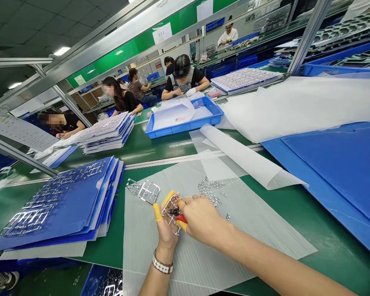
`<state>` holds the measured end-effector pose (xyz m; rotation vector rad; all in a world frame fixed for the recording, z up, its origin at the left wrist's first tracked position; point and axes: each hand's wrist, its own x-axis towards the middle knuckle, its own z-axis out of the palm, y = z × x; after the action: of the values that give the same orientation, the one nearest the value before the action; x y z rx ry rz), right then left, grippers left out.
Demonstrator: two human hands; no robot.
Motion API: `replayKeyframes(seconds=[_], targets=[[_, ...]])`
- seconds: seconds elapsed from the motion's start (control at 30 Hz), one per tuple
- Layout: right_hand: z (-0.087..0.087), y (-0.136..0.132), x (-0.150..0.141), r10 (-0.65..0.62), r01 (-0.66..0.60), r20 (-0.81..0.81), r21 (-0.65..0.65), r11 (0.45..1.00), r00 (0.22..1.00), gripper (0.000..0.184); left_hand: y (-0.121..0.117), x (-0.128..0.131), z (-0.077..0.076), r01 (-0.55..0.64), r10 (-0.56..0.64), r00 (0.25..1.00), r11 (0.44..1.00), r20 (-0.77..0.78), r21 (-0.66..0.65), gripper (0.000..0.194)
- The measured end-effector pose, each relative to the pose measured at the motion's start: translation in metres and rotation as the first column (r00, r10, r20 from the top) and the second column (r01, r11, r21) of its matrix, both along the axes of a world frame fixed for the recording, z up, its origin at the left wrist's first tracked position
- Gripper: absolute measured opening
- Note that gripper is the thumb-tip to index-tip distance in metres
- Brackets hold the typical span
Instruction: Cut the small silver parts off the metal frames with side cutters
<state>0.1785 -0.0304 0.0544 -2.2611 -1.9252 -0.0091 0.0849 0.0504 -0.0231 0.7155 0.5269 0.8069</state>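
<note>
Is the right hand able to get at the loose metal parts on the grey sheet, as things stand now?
Probably yes. The right hand is just beside the loose metal parts on the grey sheet, and nothing stands between them. However, it holds the cutters, so picking up parts may be awkward.

Left hand (pixel 165 232) raised upright from the near edge, pinched closed; right hand (pixel 200 218) curled shut just beside it; right forearm (pixel 265 259) stretched in from the near right, low and nearly flat.
</note>
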Motion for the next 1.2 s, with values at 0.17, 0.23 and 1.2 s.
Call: replayKeyframes(seconds=[0.17, 0.23, 1.2], targets=[[-0.001, 0.001, -0.001, -0.01, 0.01, -0.01, -0.018, 1.0, 1.0, 0.026, 0.0, -0.001, -0.001, 0.004, -0.004, 1.0, 1.0, -0.001, 0.029, 0.065], [-0.001, 0.001, -0.001, -0.009, 0.009, -0.006, -0.022, 1.0, 1.0, 0.026, 0.0, -0.001, -0.002, -0.001, 0.001, 1.0, 0.999, -0.005, 0.035, 0.064], [0.004, -0.019, 0.017, -0.098, 0.102, 0.038, -0.098, 0.99, 0.994, 0.022, -0.009, 0.001, 0.005, 0.06, -0.06, 0.998, 0.998, 0.029, -0.01, 0.061]])
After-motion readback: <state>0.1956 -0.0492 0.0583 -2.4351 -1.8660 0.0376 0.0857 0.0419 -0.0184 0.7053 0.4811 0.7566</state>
